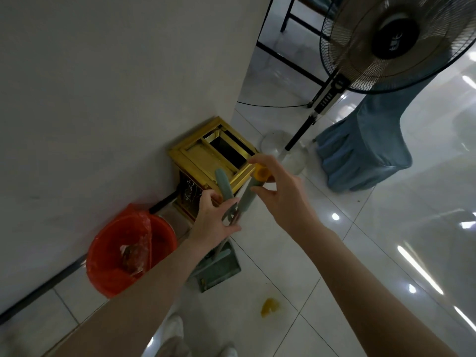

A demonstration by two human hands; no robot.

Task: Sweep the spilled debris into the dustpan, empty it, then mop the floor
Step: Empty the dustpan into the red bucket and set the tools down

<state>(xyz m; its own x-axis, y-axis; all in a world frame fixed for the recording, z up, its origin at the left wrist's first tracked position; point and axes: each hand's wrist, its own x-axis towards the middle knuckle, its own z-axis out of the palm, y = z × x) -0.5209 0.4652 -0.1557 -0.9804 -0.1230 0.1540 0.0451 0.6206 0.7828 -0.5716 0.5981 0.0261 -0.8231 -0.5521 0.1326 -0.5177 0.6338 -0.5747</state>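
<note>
A green dustpan (219, 269) stands on the tiled floor by the wall, with two long handles rising from it. My left hand (213, 217) holds the green handle (223, 185) low down, at the clip where the two poles meet. My right hand (279, 194) curls thumb and fingers round the top of the yellow-capped handle (260, 173). I cannot tell which handle is the broom's. A yellow piece of debris (269, 306) lies on the tile in front of the dustpan. No mop is in view.
A red-lined bin (128, 251) with rubbish stands against the wall to the left. A gold square bin (206, 153) sits behind the handles. A standing fan (394, 45) and a blue-covered chair (365, 148) are to the right. My white shoes (175, 328) show below.
</note>
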